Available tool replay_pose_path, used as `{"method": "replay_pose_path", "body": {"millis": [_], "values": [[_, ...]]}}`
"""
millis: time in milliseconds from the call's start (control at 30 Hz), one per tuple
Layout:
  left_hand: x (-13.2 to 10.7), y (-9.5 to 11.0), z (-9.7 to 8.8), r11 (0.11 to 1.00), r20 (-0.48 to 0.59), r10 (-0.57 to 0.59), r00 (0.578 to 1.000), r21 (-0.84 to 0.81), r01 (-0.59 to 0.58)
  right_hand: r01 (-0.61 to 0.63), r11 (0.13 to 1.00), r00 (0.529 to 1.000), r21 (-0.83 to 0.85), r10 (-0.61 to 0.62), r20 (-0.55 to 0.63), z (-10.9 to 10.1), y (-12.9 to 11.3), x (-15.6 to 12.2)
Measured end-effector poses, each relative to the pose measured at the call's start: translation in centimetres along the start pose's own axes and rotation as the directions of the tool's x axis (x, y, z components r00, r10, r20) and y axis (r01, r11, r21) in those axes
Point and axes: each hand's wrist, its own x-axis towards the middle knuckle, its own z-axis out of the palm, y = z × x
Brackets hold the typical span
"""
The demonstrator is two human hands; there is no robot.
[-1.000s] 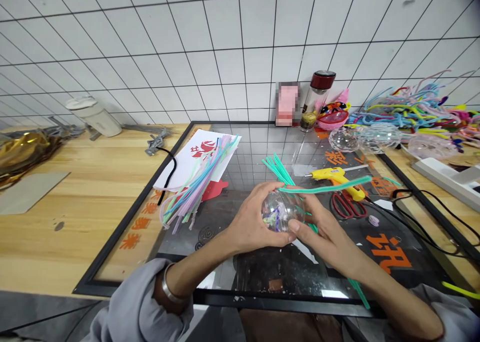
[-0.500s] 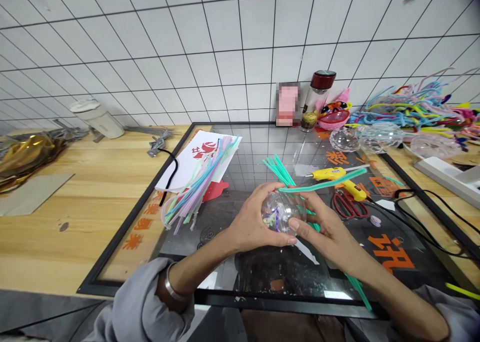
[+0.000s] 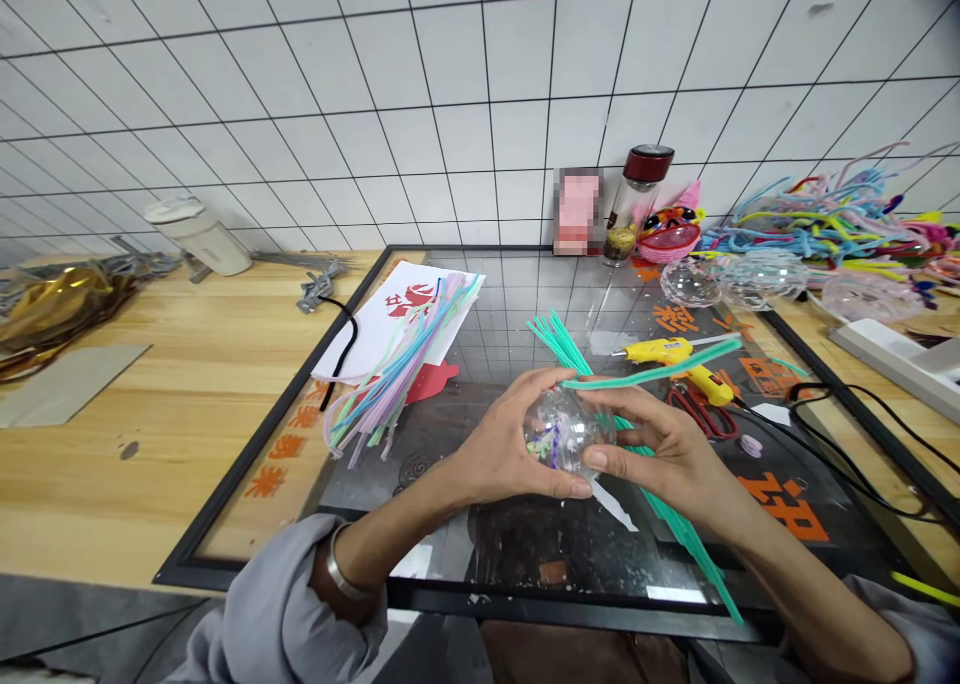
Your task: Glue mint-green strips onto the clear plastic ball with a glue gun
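Left hand and right hand grip the clear ball above the counter; coloured bits already inside; green stem at its far side, right end loose; other stems lie unused.

Craft workspace, viewed remotely by me through the head camera. I base this identification on the wooden table, where a black-framed glass panel carries a yellow glue gun, red-handled scissors, green fuzzy stems and a pastel bundle of stems. I also note a tangled heap of multicoloured stems beside the white, grid-lined wall. I cannot tell whether the premises are domestic or commercial.
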Motion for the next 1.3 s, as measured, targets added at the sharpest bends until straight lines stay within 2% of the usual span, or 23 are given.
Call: {"method": "replay_pose_path", "body": {"millis": [300,567,1067,1300], "values": [[0.0,0.0,0.1,0.999,0.022,0.036,0.999,0.016,-0.036,0.0,1.0,1.0,-0.007,0.0,-0.028,0.0,-0.1,0.2],[-0.1,-0.1,0.3,0.999,-0.005,0.042,0.999,0.016,-0.042,-0.003,1.0,0.999,-0.023,0.002,-0.047,0.3,0.3,0.1],[0.0,0.2,0.5,1.0,-0.05,0.0,0.999,-0.017,-0.001,-0.041,0.999,0.997,-0.036,0.038,-0.067,0.4,-0.3,0.3],[0.1,0.8,0.5,0.998,-0.084,-0.047,0.995,-0.037,0.044,0.019,0.994,1.0,-0.109,-0.019,0.002,0.2,-0.6,0.3]]}}
